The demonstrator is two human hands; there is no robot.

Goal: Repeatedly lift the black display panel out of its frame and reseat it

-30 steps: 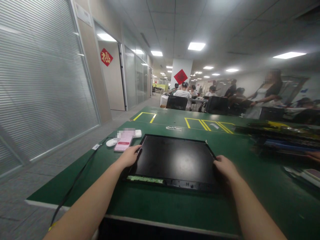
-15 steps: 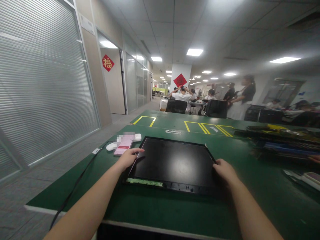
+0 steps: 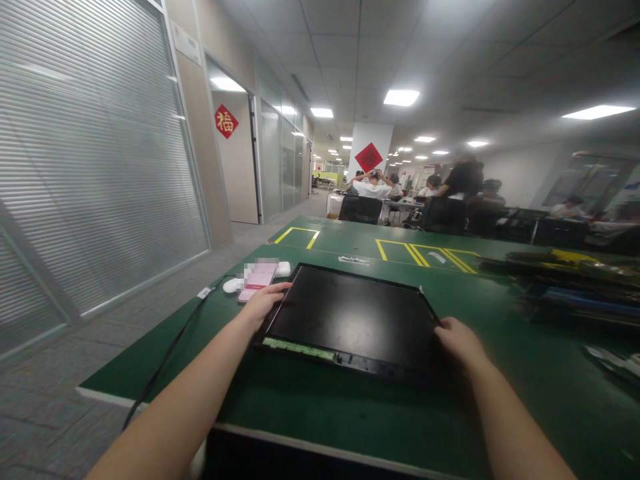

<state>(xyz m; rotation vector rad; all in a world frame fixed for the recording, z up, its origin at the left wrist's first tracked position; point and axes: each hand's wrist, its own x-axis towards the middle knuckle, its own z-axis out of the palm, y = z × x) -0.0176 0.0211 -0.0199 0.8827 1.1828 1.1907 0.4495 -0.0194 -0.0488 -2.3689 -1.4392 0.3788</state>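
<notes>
Right grip [image 3: 457, 340]: fingers curled over the right edge of the display panel [image 3: 350, 313], close to its near-right corner. Clenched on the panel.

Left grip [image 3: 263, 301]: laid on the panel's left edge, up toward the far-left corner, fingers stretched along the frame. Touching for sure. Can't tell whether the thumb hooks under, so clamped vs. just resting is unknown. Both forearms are bare and come in from the bottom of the frame.

Panel sits centre frame on the green desk [image 3: 350, 413], black side up, with dull ceiling-light glare on it. Looks flat on the desk; can't tell if any edge is lifted. A narrow green circuit board strip [image 3: 297, 348] runs along the left half of its near edge.

Just beyond the left grip: pink phone [image 3: 257, 280], screen up, near the panel's far-left corner but apart from it. White oblong gadget [image 3: 283, 269] behind the phone, small white rounded gadget [image 3: 231, 285] to its left. Black cable [image 3: 170, 353] runs from there off the desk's left edge toward lower left.

Further back: yellow tape outlines [image 3: 410, 252] on the desk. Right of frame: blurred stack of flat parts [image 3: 575, 280], well apart from the panel.

Background: people [image 3: 375, 190] seated at other desks, black chairs [image 3: 360, 208], red diamond sign [image 3: 369, 157] on a white pillar, second red sign [image 3: 226, 121] on the wall upper left, next to frosted glass partitions.
</notes>
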